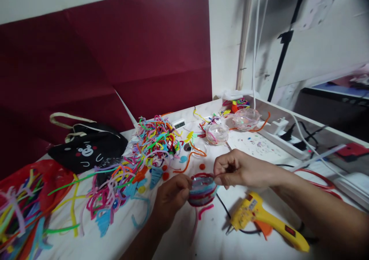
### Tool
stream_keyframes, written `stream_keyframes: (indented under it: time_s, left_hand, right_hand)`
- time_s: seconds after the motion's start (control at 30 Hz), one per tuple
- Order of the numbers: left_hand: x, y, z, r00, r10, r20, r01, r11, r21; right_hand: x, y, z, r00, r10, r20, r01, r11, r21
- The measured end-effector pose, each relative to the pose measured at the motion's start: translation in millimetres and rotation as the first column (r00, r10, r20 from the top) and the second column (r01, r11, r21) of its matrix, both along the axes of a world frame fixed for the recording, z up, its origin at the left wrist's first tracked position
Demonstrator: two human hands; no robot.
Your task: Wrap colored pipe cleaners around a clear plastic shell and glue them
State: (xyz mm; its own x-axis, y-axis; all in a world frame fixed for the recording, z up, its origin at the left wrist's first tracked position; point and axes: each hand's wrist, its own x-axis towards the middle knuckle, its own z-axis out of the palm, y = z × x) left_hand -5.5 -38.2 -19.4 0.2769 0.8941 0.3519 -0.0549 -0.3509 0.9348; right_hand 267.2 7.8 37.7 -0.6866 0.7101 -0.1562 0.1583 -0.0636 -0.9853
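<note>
Between my two hands is a small round clear bowl (202, 192) wrapped in bands of red and light blue pipe cleaner. My left hand (172, 198) pinches its left rim. On the opposite side, my right hand (240, 168) has thumb and forefinger closed at the upper right edge; whether they grip the rim or a strip end is too small to tell. A short pink pipe cleaner piece (206, 211) lies just below the bowl. Beneath my right forearm rests a yellow hot glue gun (259, 217), its nozzle pointing left.
A tangled heap of coloured pipe cleaners (157, 139) spreads over the table's left half, beside a black bag (86, 148) and a red bag (54, 183) of more strips. Clear bowls (217, 134) stand behind. A power strip (284, 139) with cords lines the right edge.
</note>
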Motion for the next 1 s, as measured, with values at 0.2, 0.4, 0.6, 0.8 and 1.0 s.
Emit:
stream_keyframes:
  time_s: [0.2,0.4,0.6,0.8,1.0]
  left_hand:
    - [-2,4,-4.7,0.997,0.047,0.064,-0.032,0.975,-0.219]
    - [0,3,-3.3,0.988,0.124,0.089,-0.09,0.945,-0.315]
    - [2,1,-2.1,0.985,0.128,0.114,-0.084,0.94,-0.33]
    - [7,-1,-6.6,0.993,0.107,0.049,-0.09,0.959,-0.27]
    - [12,-3,-2.3,0.997,0.076,0.016,-0.069,0.958,-0.277]
  right_hand:
    - [4,3,4.4,1.0,0.002,0.018,-0.002,1.0,-0.016]
    - [6,9,-3.7,1.0,-0.012,-0.014,0.012,1.0,0.009]
    - [3,5,1.5,1.0,-0.029,-0.009,0.029,0.999,0.034]
    - [5,-3,4.8,0.999,-0.005,0.043,0.002,0.998,0.064]
    - [12,-9,3.5,0.997,-0.031,0.072,0.022,0.992,0.125]
